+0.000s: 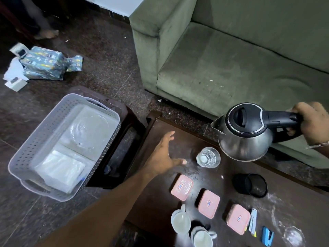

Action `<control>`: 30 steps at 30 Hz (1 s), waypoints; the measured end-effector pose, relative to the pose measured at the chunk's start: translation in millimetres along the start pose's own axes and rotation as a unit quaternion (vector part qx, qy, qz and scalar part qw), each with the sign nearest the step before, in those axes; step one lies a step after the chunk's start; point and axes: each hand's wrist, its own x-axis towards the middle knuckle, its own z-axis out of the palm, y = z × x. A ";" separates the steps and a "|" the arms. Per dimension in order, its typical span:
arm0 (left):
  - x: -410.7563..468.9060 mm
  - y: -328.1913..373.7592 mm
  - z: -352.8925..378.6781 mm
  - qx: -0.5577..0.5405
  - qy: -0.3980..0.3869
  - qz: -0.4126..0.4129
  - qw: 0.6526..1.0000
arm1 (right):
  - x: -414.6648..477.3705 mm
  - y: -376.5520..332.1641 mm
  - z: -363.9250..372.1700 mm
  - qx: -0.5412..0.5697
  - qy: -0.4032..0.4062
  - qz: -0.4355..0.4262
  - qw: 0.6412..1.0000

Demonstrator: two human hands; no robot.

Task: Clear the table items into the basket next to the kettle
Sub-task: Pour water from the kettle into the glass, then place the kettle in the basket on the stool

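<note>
My right hand [313, 122] grips the black handle of a steel kettle [243, 138], which hangs in the air above the far edge of the dark wooden table [160, 202]. My left hand [164, 154] is stretched over the table's left part with fingers spread, holding nothing. A grey perforated basket [26, 154] sits on a dark stool to the left, with a glass plate and white packets inside. On the table lie a clear glass [208, 157], three pink-lidded boxes [208, 204], two white cups [180, 221], a black mesh cup [251, 186], a blue stapler [268, 238] and a glass lid [293, 236].
A green sofa [231, 65] stands just behind the table. A patterned package [42, 63] and white papers lie on the dark floor at the left. A person's foot [47, 33] shows at the top left. A small blue-white packet [252, 221] lies beside the right pink box.
</note>
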 end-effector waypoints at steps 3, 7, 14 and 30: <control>-9.6 3.4 -31.8 0.000 0.023 0.005 1.000 | -0.2 -31.6 14.4 0.009 -0.004 -0.029 1.000; -23.9 11.6 -79.1 -0.016 0.052 0.015 0.998 | -6.9 -82.4 45.8 0.050 -0.058 -0.071 0.995; -55.2 33.9 -164.1 -0.048 0.116 0.053 0.991 | -34.6 -176.8 126.3 0.077 0.002 -0.131 0.988; -102.8 -25.2 -303.7 -0.094 0.263 0.032 0.960 | -54.0 -298.4 355.5 0.307 -0.214 -0.146 0.916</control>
